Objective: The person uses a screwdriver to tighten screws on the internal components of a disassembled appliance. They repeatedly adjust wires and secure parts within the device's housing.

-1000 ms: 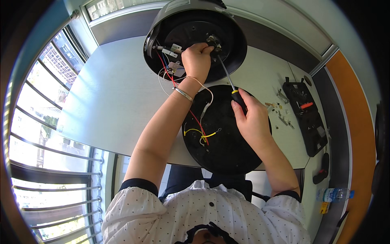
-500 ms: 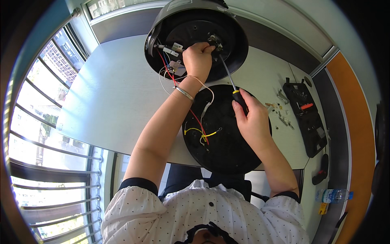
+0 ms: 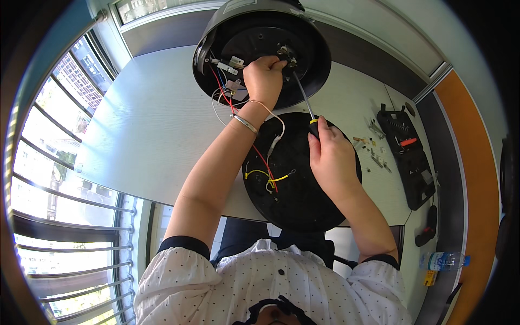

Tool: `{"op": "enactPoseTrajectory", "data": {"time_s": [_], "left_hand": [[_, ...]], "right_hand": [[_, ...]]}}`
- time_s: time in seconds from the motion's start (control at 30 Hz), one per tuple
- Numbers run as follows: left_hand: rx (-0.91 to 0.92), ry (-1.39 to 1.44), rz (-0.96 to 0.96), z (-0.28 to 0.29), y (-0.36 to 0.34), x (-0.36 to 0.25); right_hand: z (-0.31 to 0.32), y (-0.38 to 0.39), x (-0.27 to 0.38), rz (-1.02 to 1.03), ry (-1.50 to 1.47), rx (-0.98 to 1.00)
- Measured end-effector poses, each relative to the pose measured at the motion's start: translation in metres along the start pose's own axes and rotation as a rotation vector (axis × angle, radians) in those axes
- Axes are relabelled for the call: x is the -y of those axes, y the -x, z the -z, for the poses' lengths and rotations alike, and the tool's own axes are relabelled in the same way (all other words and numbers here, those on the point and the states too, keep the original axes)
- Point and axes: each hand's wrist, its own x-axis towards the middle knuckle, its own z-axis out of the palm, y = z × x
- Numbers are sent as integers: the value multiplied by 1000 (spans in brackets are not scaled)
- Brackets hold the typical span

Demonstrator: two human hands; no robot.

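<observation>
A black round appliance housing point(image 3: 317, 81) lies tipped on its side at the far edge of the table, its hollow facing me. Inside it, my left hand point(image 3: 264, 81) is closed in a pinch beside a small metal bracket point(image 3: 287, 53); what the fingertips hold is hidden. My right hand point(image 3: 331, 154) grips the black and yellow handle of a screwdriver point(image 3: 305, 98), whose shaft slants up to the parts by my left fingers. Red, white and yellow wires run from the housing to a black round base plate point(image 3: 309, 200) below my hands.
Right of the base plate lie loose screws and small metal parts point(image 3: 377, 157). Beyond them is an open black tool case point(image 3: 406, 157) with a red-handled tool. A black tool point(image 3: 428, 227) and a plastic water bottle point(image 3: 444, 261) are at the right. Windows line the left side.
My right hand has turned a little around the screwdriver handle, so more of its back shows. My left hand stays in the same pinch inside the housing.
</observation>
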Motion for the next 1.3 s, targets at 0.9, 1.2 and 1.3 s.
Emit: {"op": "enactPoseTrajectory", "data": {"time_s": [0.9, 1.2, 1.3], "left_hand": [[23, 25, -14, -1, 1, 0], [124, -156, -66, 3, 4, -6], [112, -134, -51, 2, 4, -8]], "right_hand": [[10, -15, -19, -1002, -2645, 264], [12, -14, -16, -1006, -2677, 244], [14, -15, -17, -1011, -2701, 253]]}}
